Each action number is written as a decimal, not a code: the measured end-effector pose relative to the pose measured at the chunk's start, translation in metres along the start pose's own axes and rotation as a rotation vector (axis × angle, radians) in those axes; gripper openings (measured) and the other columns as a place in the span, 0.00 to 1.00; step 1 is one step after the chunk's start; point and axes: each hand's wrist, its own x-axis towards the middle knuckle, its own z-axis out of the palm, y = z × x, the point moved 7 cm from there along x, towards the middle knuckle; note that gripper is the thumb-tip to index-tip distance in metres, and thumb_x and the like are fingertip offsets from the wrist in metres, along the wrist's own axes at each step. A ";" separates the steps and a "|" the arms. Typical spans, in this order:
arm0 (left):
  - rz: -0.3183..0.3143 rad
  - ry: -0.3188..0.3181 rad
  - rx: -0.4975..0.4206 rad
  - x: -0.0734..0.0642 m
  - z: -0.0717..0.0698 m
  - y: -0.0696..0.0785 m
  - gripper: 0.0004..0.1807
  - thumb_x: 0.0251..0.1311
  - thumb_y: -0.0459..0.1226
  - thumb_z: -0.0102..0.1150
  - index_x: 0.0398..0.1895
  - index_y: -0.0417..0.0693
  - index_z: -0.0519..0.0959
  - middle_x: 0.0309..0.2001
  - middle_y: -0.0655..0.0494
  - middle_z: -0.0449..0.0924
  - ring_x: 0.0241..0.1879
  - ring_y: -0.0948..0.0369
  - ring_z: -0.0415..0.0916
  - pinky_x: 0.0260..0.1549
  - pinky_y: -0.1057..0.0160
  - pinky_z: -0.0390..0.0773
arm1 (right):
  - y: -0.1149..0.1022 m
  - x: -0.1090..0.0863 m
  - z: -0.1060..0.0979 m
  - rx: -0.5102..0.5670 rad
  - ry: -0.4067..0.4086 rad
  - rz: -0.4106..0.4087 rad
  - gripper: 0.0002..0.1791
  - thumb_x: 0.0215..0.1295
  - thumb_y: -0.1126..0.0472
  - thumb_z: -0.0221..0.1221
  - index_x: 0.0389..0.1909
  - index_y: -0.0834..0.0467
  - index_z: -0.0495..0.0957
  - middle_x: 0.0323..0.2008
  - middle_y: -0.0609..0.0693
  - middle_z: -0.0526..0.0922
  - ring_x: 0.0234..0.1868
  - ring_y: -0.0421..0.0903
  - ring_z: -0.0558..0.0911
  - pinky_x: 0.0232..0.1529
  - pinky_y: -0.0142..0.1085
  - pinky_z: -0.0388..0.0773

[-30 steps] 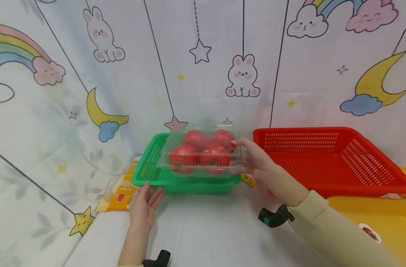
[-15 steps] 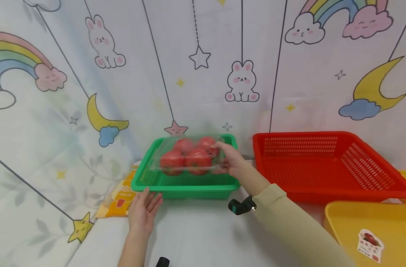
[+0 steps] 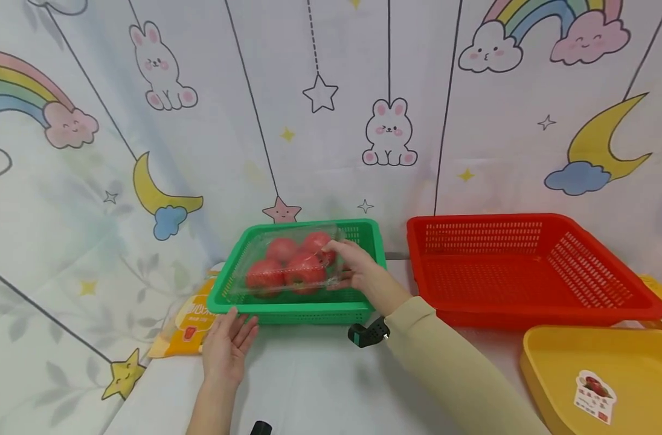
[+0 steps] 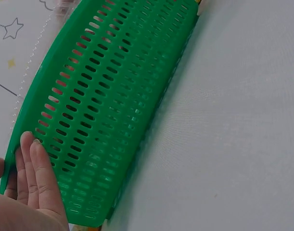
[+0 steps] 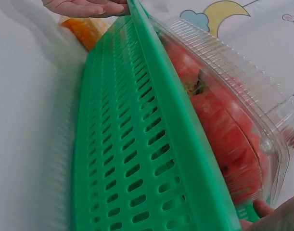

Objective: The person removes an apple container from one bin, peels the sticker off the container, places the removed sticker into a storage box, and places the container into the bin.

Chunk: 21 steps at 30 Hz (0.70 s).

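Note:
A clear plastic box of red apples (image 3: 305,269) lies partly lowered into the green basket (image 3: 304,314), tilted, its left end near the basket's left side. My right hand (image 3: 358,269) grips the box's right end, thumb on top and fingers beneath. The right wrist view shows the ribbed clear lid (image 5: 233,77) standing above the basket rim, with only fingertips visible at the lower right. My left hand (image 3: 224,347) touches the basket's front left rim, palm up. In the left wrist view its straight fingers (image 4: 43,178) lie along the slotted outer wall, thumb beside the rim.
To the right stands a large red basket (image 3: 527,314). In front of it is a yellow tray (image 3: 559,393) with a sticker on it. An orange-yellow packet (image 3: 186,329) lies left of the green basket. A patterned curtain (image 3: 320,151) hangs behind.
My right hand has carried the box of apples left and down, from above the green basket to within it. The left hand has stayed by the front left rim.

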 end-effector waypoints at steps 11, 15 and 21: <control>-0.029 0.034 0.002 -0.001 -0.005 0.002 0.09 0.74 0.44 0.56 0.44 0.49 0.71 0.32 0.55 0.85 0.37 0.59 0.87 0.46 0.61 0.83 | 0.009 0.007 0.008 -0.064 -0.016 0.045 0.46 0.59 0.57 0.65 0.78 0.50 0.56 0.69 0.70 0.60 0.65 0.71 0.67 0.52 0.64 0.77; -0.022 0.031 0.002 0.000 -0.003 0.003 0.10 0.73 0.44 0.57 0.45 0.48 0.70 0.32 0.55 0.85 0.37 0.59 0.87 0.44 0.62 0.83 | 0.010 0.009 0.011 -0.074 -0.043 0.060 0.47 0.61 0.56 0.66 0.78 0.54 0.54 0.70 0.71 0.59 0.67 0.70 0.65 0.53 0.64 0.76; -0.034 0.041 0.014 0.000 -0.001 -0.001 0.13 0.73 0.45 0.57 0.50 0.48 0.69 0.33 0.56 0.85 0.38 0.60 0.87 0.45 0.63 0.83 | 0.015 0.011 0.007 -0.087 -0.052 0.057 0.42 0.65 0.57 0.65 0.74 0.67 0.56 0.67 0.74 0.63 0.66 0.70 0.66 0.59 0.66 0.70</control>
